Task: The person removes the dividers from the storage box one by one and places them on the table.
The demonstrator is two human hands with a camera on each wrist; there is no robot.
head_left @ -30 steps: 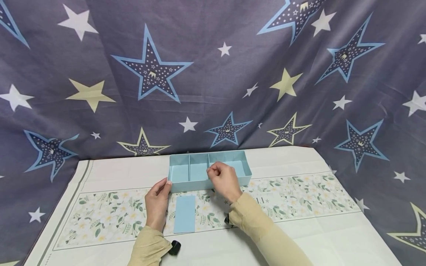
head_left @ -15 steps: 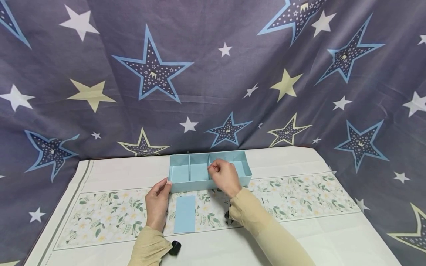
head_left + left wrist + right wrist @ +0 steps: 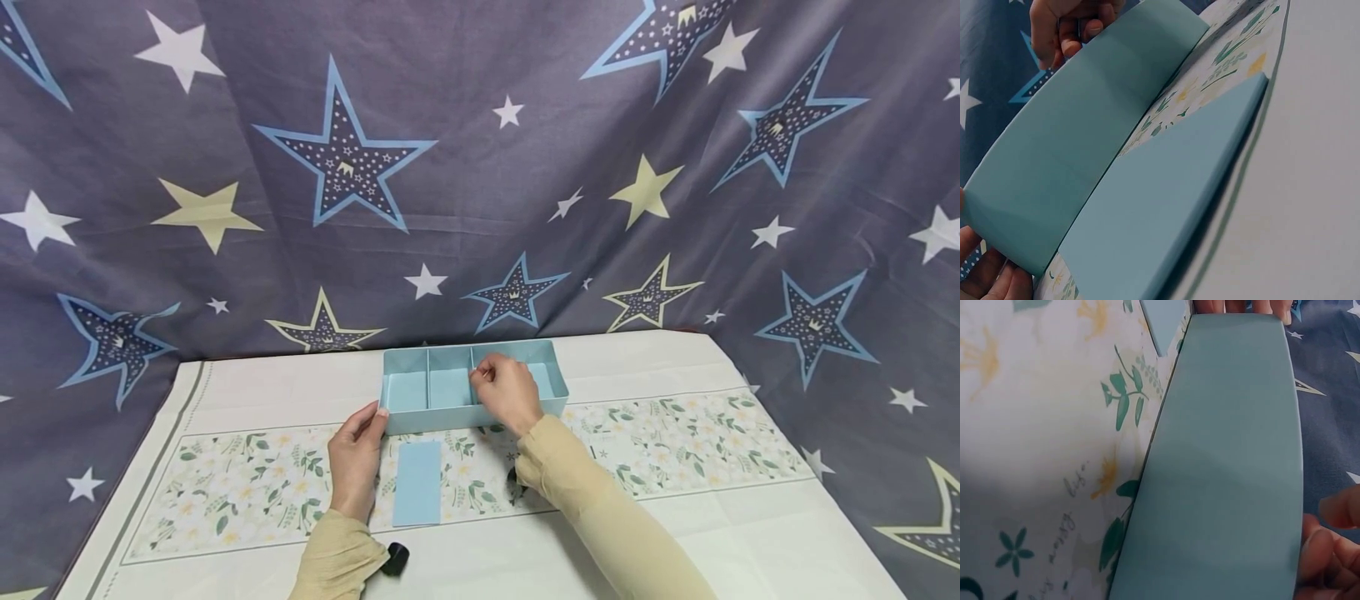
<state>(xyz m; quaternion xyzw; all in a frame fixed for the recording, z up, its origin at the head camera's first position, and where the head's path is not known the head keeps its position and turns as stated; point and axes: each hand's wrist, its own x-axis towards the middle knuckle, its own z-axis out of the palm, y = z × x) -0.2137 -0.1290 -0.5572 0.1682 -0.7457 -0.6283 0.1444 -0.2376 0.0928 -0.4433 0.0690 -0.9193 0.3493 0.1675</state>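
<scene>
In the head view, a light blue box [image 3: 442, 420], long and open-topped, stands on the table with its inside split by upright dividers. My left hand [image 3: 355, 458] grips its near left corner, thumb on the front wall and fingers at the end. Over the middle of the box, my right hand [image 3: 512, 393] pinches the top of the right-hand divider [image 3: 472, 357] between curled fingers and thumb. Its fingertips hide part of that divider. Another divider [image 3: 428, 379] stands upright further left. A flat light blue panel [image 3: 417, 483] lies in front of the box, near my left wrist.
A white cloth with a floral band [image 3: 247, 483] covers the table. Right behind the box hangs a dark curtain [image 3: 480, 208] with stars. A small black object [image 3: 394, 559] sits at the left cuff.
My right hand shifts very slightly right along with the divider's top. The left hand, the box and the flat panel stay in place.
</scene>
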